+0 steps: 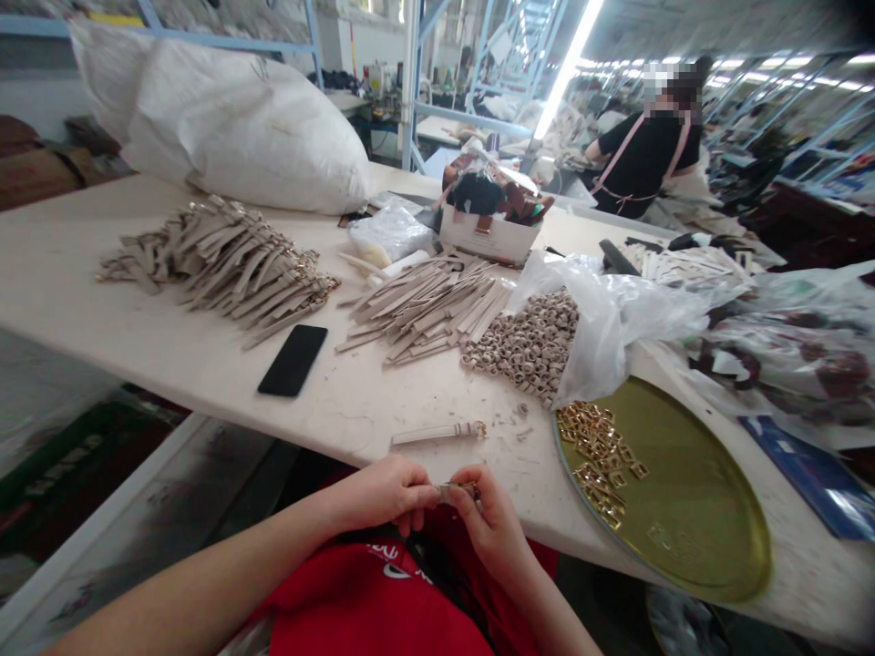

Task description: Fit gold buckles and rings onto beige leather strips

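My left hand (403, 497) and my right hand (482, 510) meet just off the table's front edge. Both are closed in a pinch on a small beige strap (447, 488), mostly hidden by the fingers; a bit of metal seems to show at the right fingers. On the table just beyond lies a beige strap with a gold buckle (441, 435). Gold buckles (602, 456) are heaped on the left of a round gold-green tray (690, 483) to my right. Small beige loops (530, 342) spill from a clear plastic bag (602, 337).
A black phone (293, 361) lies left of centre. Behind it are a pile of buckled straps (225, 264) and loose plain straps (430, 305). A big white sack (232, 128), a box of scraps (488, 232) and a blue folder (813, 474) surround them. A person (643, 155) stands beyond.
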`<state>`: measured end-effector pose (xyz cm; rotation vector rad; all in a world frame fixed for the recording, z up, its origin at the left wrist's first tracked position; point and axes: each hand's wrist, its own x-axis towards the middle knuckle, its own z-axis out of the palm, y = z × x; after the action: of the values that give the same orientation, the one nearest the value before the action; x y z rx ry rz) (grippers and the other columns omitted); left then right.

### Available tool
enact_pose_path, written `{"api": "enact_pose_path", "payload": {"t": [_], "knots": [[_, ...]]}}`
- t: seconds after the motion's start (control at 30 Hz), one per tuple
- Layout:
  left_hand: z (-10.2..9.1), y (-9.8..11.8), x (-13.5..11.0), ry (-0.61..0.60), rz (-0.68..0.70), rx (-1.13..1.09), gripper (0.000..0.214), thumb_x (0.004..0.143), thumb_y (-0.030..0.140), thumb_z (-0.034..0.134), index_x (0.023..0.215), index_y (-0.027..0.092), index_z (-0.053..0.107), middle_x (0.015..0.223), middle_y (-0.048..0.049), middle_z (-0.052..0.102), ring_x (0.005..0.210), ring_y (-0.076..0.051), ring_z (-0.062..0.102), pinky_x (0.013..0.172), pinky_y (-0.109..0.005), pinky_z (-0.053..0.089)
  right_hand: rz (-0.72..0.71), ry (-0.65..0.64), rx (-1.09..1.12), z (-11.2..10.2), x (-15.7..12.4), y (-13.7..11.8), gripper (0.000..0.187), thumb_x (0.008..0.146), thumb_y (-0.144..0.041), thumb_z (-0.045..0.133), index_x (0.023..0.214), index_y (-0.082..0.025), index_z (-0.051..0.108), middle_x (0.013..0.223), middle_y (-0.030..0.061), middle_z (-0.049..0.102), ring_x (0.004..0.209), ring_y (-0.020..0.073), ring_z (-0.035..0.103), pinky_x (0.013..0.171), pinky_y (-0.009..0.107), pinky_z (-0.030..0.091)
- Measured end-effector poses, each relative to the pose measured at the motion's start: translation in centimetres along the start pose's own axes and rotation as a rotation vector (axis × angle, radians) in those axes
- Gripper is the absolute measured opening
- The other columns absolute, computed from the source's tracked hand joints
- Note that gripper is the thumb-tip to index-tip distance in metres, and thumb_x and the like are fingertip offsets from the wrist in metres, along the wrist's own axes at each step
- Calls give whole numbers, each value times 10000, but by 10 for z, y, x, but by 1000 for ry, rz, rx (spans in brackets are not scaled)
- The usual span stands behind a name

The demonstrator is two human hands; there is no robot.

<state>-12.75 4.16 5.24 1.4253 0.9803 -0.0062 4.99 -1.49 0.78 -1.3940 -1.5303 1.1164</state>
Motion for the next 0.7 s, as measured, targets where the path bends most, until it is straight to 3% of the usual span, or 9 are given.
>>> {"api": "enact_pose_path", "payload": {"t": [0.13,0.3,0.47,0.57,0.7], "knots": [[8,-1,2,51,22,80,375,792,480,414,622,168,534,545,10,594,465,-111,538,456,-187,372,-47,-43,-85,-3,-1,0,64,835,-275,484,833,-229,528,674,0,558,603,154,489,565,276,354],[13,9,-2,147,25,230,342,825,358,355,602,177,540,487,17,557,424,-112,499,442,-198,328,-75,48,-191,-2,3,3,55,819,-264,503,824,-231,547,708,25,587,647,182,516,604,304,349],[10,15,-1,167,83,316,379,834,327,341,527,179,507,453,23,509,403,-100,445,461,-209,309,-41,15,-125,-2,4,4,58,835,-262,471,848,-225,514,692,6,563,622,161,503,584,281,359],[7,14,4,171,100,258,377,837,380,348,559,176,501,456,33,498,401,-93,440,458,-204,316,-26,47,-55,-2,5,1,60,840,-272,467,843,-224,502,674,-6,540,605,150,485,568,269,357],[-1,12,9,42,43,39,324,801,452,407,694,168,521,547,33,548,411,-79,457,423,-184,330,-21,113,0,4,7,0,85,849,-289,449,833,-224,502,685,-7,545,625,151,499,572,265,365]]}}
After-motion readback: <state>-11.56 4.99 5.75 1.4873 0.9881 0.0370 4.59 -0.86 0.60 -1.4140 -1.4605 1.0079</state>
